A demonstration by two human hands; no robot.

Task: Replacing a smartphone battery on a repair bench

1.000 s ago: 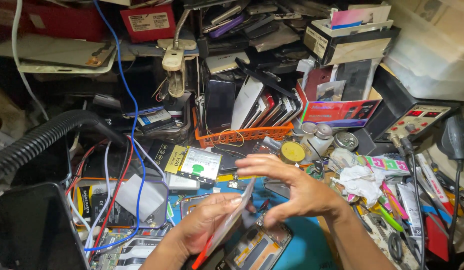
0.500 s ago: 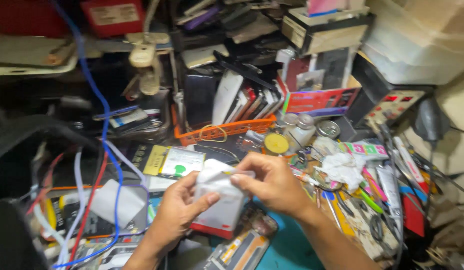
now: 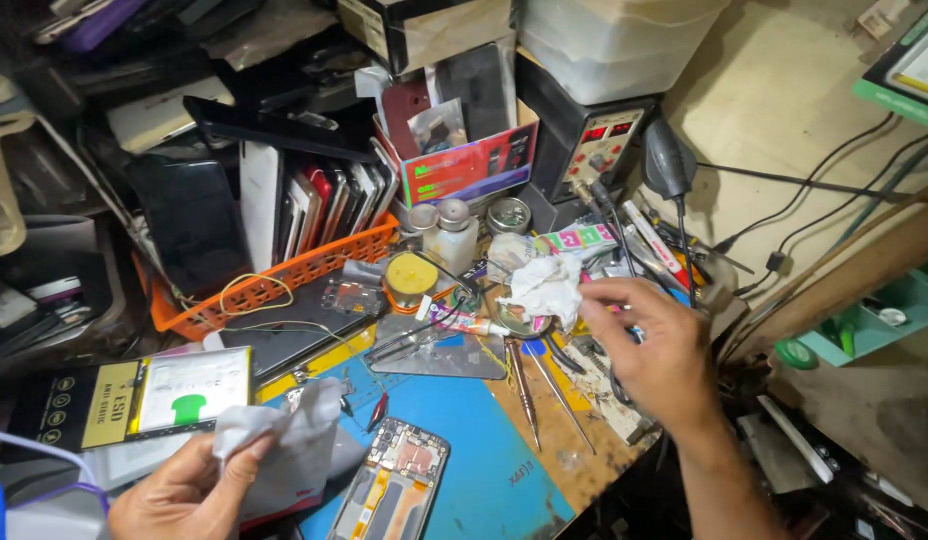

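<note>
1. Head view, looking down at a seriously cluttered repair bench. The opened smartphone with its back cover off point(image 3: 396, 490) lies on the blue rubber work mat point(image 3: 484, 440), just to the right of the left hand point(image 3: 189, 490) and a bit below and left of the right hand point(image 3: 656, 345). Neither hand is touching it.

2. Progress, as far as I can judge: the back is already off and the board and flex cables are exposed, so the opening-up part looks done. No tool is on the phone, so whatever happens inside it hasn't visibly started.

3. Left hand: fingers curled closed around a crumpled white cloth point(image 3: 284, 440), thumb pinching it on top. The cloth hangs out to the right of the hand, with its far edge close to the phone's top corner.

4. Right hand: loosely open, fingers bent and spread, reaching up into the tool pile. Its fingertips sit right by a wad of crumpled white tissue point(image 3: 546, 285); I can't tell if they're actually touching it or gripping anything. Nothing clearly held.

5. Around the right hand: metal tweezers and picks point(image 3: 529, 385) lie just to its left, and a small yellow-lidded round tin point(image 3: 411, 275) sits further left. A black soldering station with red digits point(image 3: 589, 140) stands above it.

6. Above the left hand is a flat packaged part with a yellow and black label point(image 3: 134, 395); further up, an orange plastic basket stuffed with phones point(image 3: 274, 285).
</note>
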